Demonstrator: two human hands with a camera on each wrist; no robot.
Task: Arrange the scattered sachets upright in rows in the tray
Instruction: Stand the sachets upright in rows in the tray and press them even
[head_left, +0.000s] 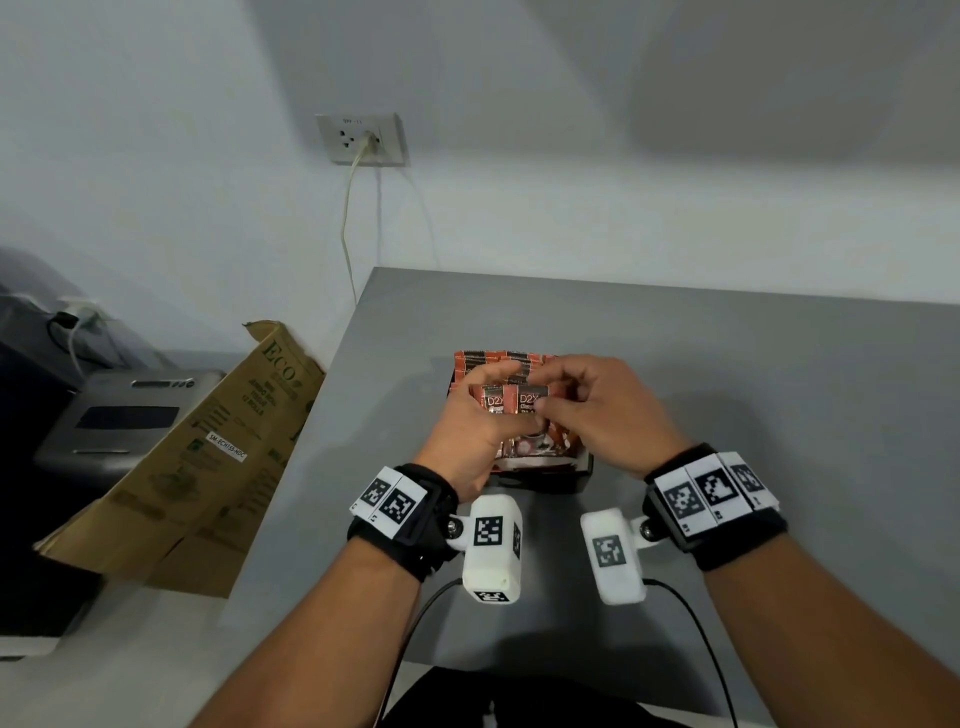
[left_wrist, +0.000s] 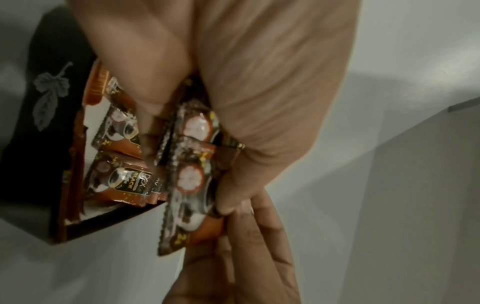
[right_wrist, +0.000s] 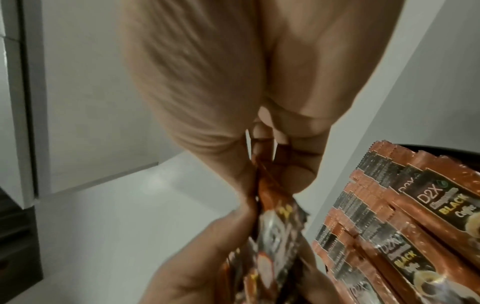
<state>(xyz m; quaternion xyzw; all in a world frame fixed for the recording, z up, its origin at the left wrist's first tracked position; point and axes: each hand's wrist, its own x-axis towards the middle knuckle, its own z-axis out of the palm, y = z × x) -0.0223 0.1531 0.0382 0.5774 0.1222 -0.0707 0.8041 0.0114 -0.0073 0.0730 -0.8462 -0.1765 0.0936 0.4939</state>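
A black tray (head_left: 550, 482) sits on the grey table (head_left: 753, 395) just in front of me. Orange and black coffee sachets (head_left: 496, 359) stand upright in rows in its far part; in the right wrist view these rows (right_wrist: 389, 216) show close up. My left hand (head_left: 483, 413) holds a small bundle of sachets (head_left: 514, 402) upright over the tray's near part. My right hand (head_left: 553, 405) pinches the right edge of that bundle. In the left wrist view the bundle (left_wrist: 192, 181) hangs beside the tray wall (left_wrist: 39, 144).
A flattened cardboard box (head_left: 208, 452) leans off the table's left edge, with a grey device (head_left: 124, 415) beyond it. A cable hangs from the wall socket (head_left: 361, 137) behind the table. Bare table lies right of the tray.
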